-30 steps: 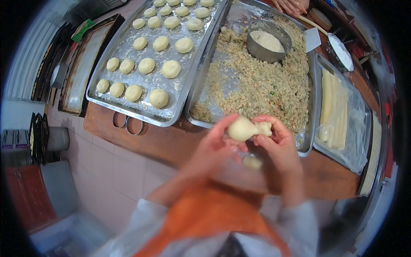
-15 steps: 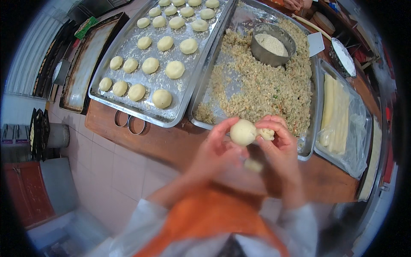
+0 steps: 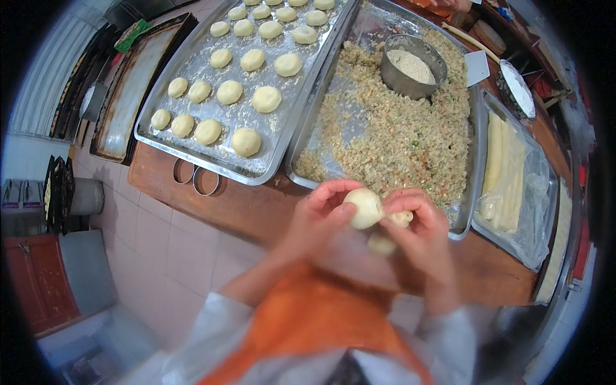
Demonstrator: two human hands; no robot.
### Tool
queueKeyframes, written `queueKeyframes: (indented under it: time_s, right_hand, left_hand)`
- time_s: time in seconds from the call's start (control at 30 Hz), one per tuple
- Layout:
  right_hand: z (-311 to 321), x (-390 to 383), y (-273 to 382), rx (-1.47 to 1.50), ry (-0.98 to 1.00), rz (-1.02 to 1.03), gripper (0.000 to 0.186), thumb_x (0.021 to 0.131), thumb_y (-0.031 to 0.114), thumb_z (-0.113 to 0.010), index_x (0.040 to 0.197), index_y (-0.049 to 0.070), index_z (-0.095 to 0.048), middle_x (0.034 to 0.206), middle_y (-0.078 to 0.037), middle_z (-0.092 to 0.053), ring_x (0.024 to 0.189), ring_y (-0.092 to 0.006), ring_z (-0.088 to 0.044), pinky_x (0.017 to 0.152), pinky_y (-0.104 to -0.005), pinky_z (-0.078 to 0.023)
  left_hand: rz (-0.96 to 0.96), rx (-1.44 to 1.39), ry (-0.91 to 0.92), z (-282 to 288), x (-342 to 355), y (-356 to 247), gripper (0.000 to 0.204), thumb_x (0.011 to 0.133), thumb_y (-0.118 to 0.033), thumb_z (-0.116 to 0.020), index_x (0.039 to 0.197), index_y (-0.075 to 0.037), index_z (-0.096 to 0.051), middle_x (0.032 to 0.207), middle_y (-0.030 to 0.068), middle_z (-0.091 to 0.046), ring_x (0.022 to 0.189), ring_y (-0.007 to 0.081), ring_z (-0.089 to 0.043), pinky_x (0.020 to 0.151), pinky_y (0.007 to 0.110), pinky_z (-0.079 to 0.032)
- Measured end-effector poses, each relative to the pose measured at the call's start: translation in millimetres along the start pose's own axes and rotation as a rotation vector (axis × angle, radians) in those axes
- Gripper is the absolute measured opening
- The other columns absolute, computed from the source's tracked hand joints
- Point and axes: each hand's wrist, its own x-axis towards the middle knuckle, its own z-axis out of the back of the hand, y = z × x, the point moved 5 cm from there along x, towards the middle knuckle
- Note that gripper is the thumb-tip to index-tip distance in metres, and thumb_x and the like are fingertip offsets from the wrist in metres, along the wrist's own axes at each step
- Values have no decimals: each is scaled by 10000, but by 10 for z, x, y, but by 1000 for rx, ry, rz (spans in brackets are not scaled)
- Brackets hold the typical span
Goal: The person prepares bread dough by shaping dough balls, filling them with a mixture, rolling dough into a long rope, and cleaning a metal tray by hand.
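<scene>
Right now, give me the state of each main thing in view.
Dough ball: smooth, narrowing at its right.
Left hand: gripping the dough ball.
Right hand: pinching the ball's narrow end.
Dough rounds: spaced out on a silver tray.
Crumbly mixture: spread over part of its tray.
Round metal container: holding pale grains.
Dough strips: partly under clear plastic.
Metal rings: lying flat.

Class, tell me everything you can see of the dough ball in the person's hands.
The dough ball is pale cream, smooth and rounded, and looks soft. The left hand cups its left side, with the thumb against its front. On its right, the right hand pinches a smaller, uneven lump of dough; fingers partly hide where the two meet. It is held up in front of the near edge of the metal tray of crumbly mixture. Its inside cannot be seen.
</scene>
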Motion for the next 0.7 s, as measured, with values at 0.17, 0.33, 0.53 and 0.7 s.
queueKeyframes:
  time_s: [0.17,0.33,0.53,0.7]
  right_hand:
    - [-28,-28,83,-72,94,-2,210,693,20,-686,874,48,-584,896,-96,-585,880,-208,-573,753,-293,-460]
    - [-90,62,246,-176,117,35,225,702,39,-690,895,51,-576,859,-72,-579,821,-176,-574,727,-275,-456]
    - [-130,-3,-84,279,139,-336,216,753,23,-649,941,58,-547,845,-16,-566,774,-108,-540,677,-225,-443]
    - [-69,3,-90,430,90,-430,253,768,14,-628,998,59,-532,913,-42,-556,826,-112,-548,662,-231,-459]
  left_hand:
    - [40,86,62,40,1,-65,253,863,-90,-456,1085,12,-519,1027,78,-573,954,139,-548,829,288,-448]
    - [12,291,129,58,46,-144,247,863,-104,-467,1067,20,-533,980,74,-589,887,118,-566,780,263,-458]
    - [-146,634,132,15,96,-198,305,803,-73,-571,1092,-4,-501,1000,93,-583,791,120,-583,675,251,-479]
    - [-33,-64,13,-63,-25,-88,360,811,-51,-527,1159,-26,-435,1005,75,-570,668,94,-550,577,209,-460]
